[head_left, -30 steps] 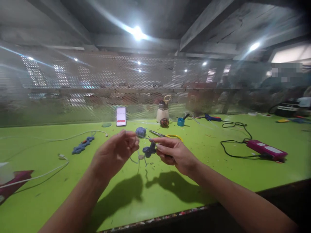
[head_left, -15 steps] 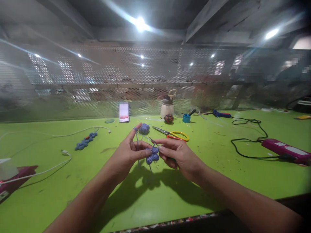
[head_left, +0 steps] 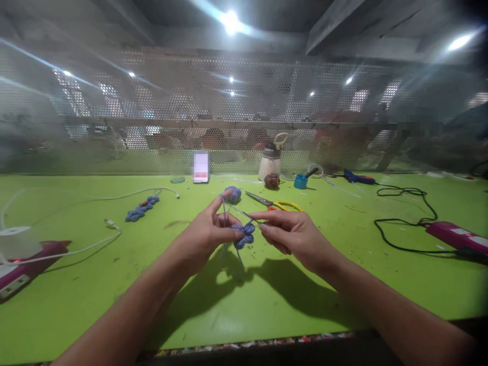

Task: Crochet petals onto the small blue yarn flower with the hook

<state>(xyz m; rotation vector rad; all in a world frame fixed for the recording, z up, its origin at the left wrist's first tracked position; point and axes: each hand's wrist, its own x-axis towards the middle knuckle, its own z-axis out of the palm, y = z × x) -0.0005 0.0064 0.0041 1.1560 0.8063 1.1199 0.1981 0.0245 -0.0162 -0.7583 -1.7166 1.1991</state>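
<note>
While the left hand [head_left: 211, 226] pinches a blue flower [head_left: 246, 238] between thumb and fingers, its index finger is raised with yarn [head_left: 224, 212] looped over it. The right hand [head_left: 295, 231] grips a thin hook [head_left: 249, 217] — its tip points left, just above the flower, too small to tell whether it catches a loop. The flower hangs over the tabletop [head_left: 335, 300], between both hands. Beyond them lie a yarn ball [head_left: 234, 195] and — to its right — scissors [head_left: 271, 204].

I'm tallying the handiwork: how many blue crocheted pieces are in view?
2: a flower-shaped piece in the left hand, and a longer strip lying on the green table to its left.
</note>
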